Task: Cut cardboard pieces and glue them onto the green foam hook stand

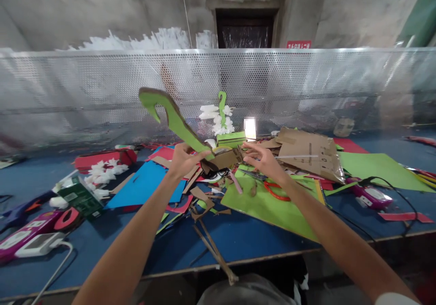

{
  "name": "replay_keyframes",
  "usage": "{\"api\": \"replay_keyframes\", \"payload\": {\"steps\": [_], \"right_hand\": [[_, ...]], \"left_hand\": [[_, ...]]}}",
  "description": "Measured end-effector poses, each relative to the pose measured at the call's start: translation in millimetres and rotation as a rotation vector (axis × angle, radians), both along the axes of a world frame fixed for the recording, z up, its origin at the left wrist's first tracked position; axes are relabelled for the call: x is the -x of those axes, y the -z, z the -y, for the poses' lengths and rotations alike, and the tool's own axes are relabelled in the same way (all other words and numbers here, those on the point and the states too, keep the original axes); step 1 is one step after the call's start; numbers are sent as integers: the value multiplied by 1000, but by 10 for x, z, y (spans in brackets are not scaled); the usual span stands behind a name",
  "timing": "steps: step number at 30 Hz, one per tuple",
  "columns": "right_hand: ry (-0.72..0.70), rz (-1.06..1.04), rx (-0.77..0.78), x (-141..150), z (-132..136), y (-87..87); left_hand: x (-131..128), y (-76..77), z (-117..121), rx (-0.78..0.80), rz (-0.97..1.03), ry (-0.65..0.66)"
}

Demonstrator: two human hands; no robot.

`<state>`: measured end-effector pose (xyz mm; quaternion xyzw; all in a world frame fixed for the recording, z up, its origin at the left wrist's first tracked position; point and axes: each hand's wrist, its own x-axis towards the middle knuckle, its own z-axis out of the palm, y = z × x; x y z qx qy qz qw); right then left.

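Observation:
My left hand [185, 160] is closed around the lower end of a hook-shaped cutout [177, 118], green-faced with brown cardboard edges, which leans up to the left. A brown cardboard piece [225, 160] extends rightward from that end; whether the two are joined, I cannot tell. My right hand [261, 158] has its fingertips at the right end of this brown piece, thumb and fingers around its edge. Below my right wrist lie scissors [276, 191] with orange handles, on a green sheet [272, 209]. A pink stick-like item [235, 182] rests just left of them.
Behind the hands stands a similar green hook [222, 107] with white flower shapes [223, 125]. Blue sheets [145, 184], a green box [80, 196] and a purple device [30, 234] lie left. Cardboard [306, 155] and another purple device [369, 195] lie right. A perforated metal screen [112, 91] bounds the back.

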<state>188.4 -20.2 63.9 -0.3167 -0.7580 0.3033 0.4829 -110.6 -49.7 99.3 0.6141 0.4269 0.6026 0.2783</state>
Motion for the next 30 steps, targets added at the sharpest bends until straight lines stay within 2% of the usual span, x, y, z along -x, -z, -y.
{"api": "replay_keyframes", "payload": {"steps": [4,9,13,19,30], "right_hand": [[-47,60,18,-32,-46,9],[-87,121,88,-43,-84,69],[-140,55,160,-8,-42,94],[-207,-18,166,76,65,55],[-197,-65,217,86,91,56]], "left_hand": [[-34,-59,-24,-6,-43,3],[-44,-31,-103,5,100,30],[-50,-30,-122,84,247,82],[-55,23,-171,200,411,127],[-77,83,-215,265,422,101]]}}
